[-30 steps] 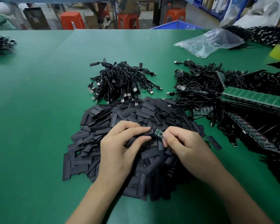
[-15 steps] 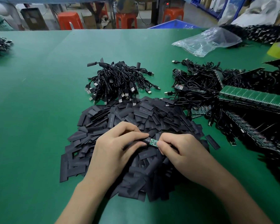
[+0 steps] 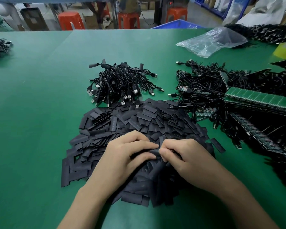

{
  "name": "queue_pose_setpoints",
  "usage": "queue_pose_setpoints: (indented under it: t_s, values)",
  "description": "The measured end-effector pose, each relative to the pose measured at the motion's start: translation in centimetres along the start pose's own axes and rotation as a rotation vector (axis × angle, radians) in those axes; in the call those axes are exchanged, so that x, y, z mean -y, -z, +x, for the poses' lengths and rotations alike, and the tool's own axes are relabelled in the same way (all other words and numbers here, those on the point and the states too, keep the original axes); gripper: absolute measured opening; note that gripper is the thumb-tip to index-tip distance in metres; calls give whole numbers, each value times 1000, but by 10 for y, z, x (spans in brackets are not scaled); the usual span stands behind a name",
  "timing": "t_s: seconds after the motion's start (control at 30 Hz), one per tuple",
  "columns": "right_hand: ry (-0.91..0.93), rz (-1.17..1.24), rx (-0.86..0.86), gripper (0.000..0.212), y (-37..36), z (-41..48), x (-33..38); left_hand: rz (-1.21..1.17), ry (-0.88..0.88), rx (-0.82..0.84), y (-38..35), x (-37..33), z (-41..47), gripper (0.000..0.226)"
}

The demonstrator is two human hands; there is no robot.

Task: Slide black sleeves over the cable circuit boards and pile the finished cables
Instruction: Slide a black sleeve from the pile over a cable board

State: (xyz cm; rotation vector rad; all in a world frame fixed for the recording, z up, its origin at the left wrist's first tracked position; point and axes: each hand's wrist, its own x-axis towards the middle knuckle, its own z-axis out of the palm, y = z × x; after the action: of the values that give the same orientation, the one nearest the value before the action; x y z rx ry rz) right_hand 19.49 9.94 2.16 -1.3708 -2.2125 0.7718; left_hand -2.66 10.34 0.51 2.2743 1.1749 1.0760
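Left hand (image 3: 127, 156) is pinching a black sleeve (image 3: 145, 152) between thumb and forefinger, while right hand (image 3: 188, 156) is gripping its other end, fingertips meeting above the sleeve pile (image 3: 139, 119). Any board inside is hidden. Finished cables (image 3: 120, 83) are lying heaped just beyond the pile, with unsleeved cables (image 3: 200, 90) tangled to their right on the table (image 3: 40, 113).

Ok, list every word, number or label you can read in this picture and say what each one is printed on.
No text here is legible.
Black sleeves: faint pale print runs along several, too blurred to read.
Green circuit board panels: no marking can be made out.
Dark box beyond the table: a small red glow, too small to read.
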Motion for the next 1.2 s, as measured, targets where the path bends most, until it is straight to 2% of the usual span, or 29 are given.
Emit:
queue_pose_setpoints:
  t_s: [0.27, 0.93, 1.2]
  values:
    - [-51, 263, -116, 10, 5, 2, -2, 17, 35, -123, 5, -3, 0, 20]
    - [-53, 364, -142, 13, 1, 3, 1, -84, 10, -158, 0, -7, 1, 18]
    - [-72, 368, -119, 13, -1, 3, 3, 61, -88, -109, -2, -3, -1, 22]
